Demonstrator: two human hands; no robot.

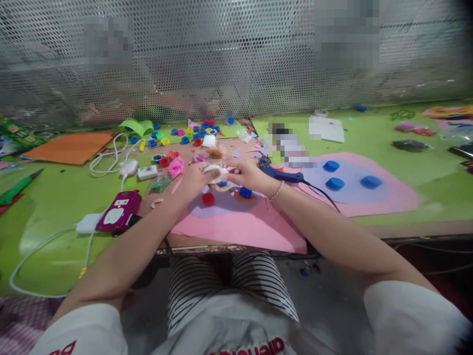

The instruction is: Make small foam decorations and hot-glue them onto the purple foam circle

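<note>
My left hand (199, 178) is closed around a soft white lump (215, 173), which looks like modelling clay with clear plastic about it. From the other side my right hand (248, 174) pinches at the same spot; its fingertips meet the lump's plastic edge. Below both hands lies a purple paper shape (207, 209) on a pink paper sheet (254, 229). A red bottle cap (208, 199) and a blue bottle cap (246, 192) rest on the purple paper. Another blue piece is partly hidden under my fingers.
A blue hot glue gun (283, 175) lies right of my hands, its cord trailing right. Further right, several blue caps (335, 184) sit on purple and pink paper. Loose coloured caps (197, 142) are at the back. A magenta power socket (120, 212) with white cables stands left.
</note>
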